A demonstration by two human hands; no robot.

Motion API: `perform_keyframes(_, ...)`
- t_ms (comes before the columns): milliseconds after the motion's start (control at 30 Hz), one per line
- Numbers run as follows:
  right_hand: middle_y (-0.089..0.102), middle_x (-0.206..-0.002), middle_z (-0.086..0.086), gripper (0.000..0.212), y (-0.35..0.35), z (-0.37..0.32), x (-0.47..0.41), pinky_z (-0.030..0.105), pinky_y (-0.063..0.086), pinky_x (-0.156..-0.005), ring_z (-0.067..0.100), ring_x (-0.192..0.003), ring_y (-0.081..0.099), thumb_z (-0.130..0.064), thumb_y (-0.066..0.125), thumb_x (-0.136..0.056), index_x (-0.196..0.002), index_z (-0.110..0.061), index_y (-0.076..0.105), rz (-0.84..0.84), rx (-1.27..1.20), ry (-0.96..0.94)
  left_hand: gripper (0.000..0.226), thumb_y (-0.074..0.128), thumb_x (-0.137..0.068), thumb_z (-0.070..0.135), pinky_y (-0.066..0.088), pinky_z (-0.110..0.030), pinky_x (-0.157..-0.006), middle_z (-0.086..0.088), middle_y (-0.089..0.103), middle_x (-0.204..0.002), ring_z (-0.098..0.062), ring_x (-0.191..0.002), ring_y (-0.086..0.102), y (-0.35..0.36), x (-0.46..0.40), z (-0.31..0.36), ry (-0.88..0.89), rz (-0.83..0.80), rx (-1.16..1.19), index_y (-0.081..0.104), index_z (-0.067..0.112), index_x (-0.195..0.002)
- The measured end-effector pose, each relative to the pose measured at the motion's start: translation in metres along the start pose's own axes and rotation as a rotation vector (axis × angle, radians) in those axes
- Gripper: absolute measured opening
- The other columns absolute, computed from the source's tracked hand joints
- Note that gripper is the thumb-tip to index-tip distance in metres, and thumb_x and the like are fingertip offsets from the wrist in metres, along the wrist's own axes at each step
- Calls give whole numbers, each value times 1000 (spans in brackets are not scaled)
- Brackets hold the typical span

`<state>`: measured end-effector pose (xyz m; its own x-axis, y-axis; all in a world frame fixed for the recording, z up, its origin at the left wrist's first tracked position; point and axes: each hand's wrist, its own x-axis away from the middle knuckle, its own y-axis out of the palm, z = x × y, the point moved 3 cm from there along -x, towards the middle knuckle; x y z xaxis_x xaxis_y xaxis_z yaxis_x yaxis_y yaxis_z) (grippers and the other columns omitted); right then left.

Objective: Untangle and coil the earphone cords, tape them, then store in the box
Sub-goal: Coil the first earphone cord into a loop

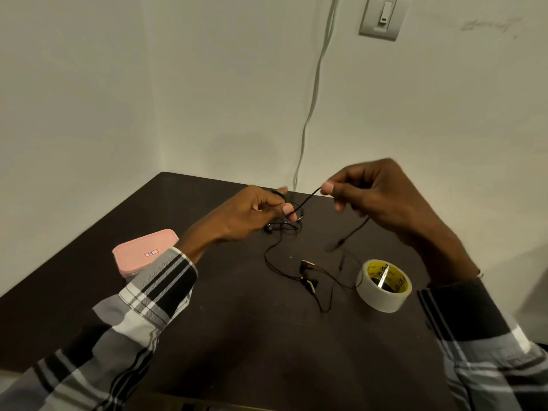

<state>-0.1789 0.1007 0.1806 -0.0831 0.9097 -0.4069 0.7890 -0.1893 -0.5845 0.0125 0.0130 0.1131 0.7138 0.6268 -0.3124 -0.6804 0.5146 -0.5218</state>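
Observation:
A thin black earphone cord [307, 199] stretches taut between my two hands above the dark table [237, 336]. My left hand [255, 212] pinches one end over a small tangle of cord [286, 225]. My right hand [376, 197] pinches the cord higher up, and a loose length hangs from it down to the table. Two earbuds [308, 274] with more cord lie on the table in front of my hands. A roll of white tape [383, 284] with a yellow core stands at the right. A pink-lidded box [142, 252] sits at the left, its lid on.
The table stands in a corner between two pale walls. A white cable [314, 84] runs down the back wall to the table's far edge. A wall switch [384, 16] is mounted high at the right. My plaid sleeves fill the lower corners.

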Motion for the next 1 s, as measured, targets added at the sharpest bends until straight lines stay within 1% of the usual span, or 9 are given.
perform_keyframes(33, 70, -63, 1, 15, -5, -3, -5, 20, 42, -49, 11, -53, 53, -28, 71, -89, -87, -15, 77, 23, -3, -26, 25, 52, -99, 24, 44, -24, -103, -7, 74, -106, -3, -132, 44, 4, 4, 5, 1, -37, 50, 75, 13, -99)
perform_keyframes(67, 70, -63, 2, 15, -8, -5, -10, 19, 42, -48, 11, -54, 53, -28, 72, -89, -88, -13, 77, 46, -11, -46, 26, 51, -100, 21, 47, -20, -90, -12, 72, -103, -11, -121, 25, 7, 7, 10, 2, -66, 116, 74, 8, -99)
perform_keyframes(100, 71, -63, 3, 15, -10, -5, -14, 20, 42, -48, 14, -54, 52, -27, 72, -89, -88, -13, 77, 66, -23, -58, 28, 50, -99, 21, 47, -24, -82, -13, 73, -104, 15, -95, 54, 10, 11, 13, 3, -95, 181, 73, 5, -98)
perform_keyframes(200, 71, -63, 5, 14, -6, 4, -26, 24, 38, -49, 19, -56, 48, -24, 74, -87, -87, -10, 77, 86, -90, -35, 30, 49, -96, 25, 50, -47, -98, -9, 64, -132, -9, -133, 50, 17, 19, 19, 1, -187, 393, 70, 4, -96)
perform_keyframes(367, 67, -68, 8, 9, 28, 32, -25, 20, 36, -49, 7, -53, 50, -8, 69, -89, -89, -1, 75, 10, -244, 97, 28, 54, -92, 32, 43, -59, -104, -19, 45, -149, -36, -138, 43, 18, 23, 39, 132, -273, 795, 73, 12, -93)
perform_keyframes(500, 67, -68, 11, 16, 70, 48, -4, 19, 33, -47, 6, -48, 42, -10, 64, -93, -102, -7, 77, -160, -307, 167, 28, 57, -91, 34, 43, -60, -103, -20, 42, -150, -39, -139, 41, 5, 15, 38, 169, -156, 916, 70, 10, -95)
perform_keyframes(667, 68, -64, 5, 18, 94, 53, 23, 20, 36, -44, 17, -48, 44, -21, 65, -95, -107, -13, 76, -249, -291, 178, 25, 57, -87, 37, 45, -49, -103, -7, 54, -144, -19, -138, 45, -7, 16, 19, 88, 37, 695, 74, 20, -91)
perform_keyframes(833, 69, -68, 7, 15, 70, 39, 35, 17, 41, -45, 10, -50, 53, -18, 66, -94, -103, -9, 74, -269, -187, 177, 21, 55, -96, 24, 35, -19, -110, 1, 70, -120, 1, -139, 37, -6, 13, 5, 63, 126, 208, 74, 16, -97)
perform_keyframes(1000, 72, -67, 0, 14, 38, 14, 26, 10, 40, -52, -1, -49, 57, -22, 68, -91, -103, -21, 76, -210, 86, 57, 35, 56, -94, 45, 31, -34, -116, -14, 72, -106, -1, -124, 50, 4, 8, 2, 27, -3, -16, 76, 16, -98)
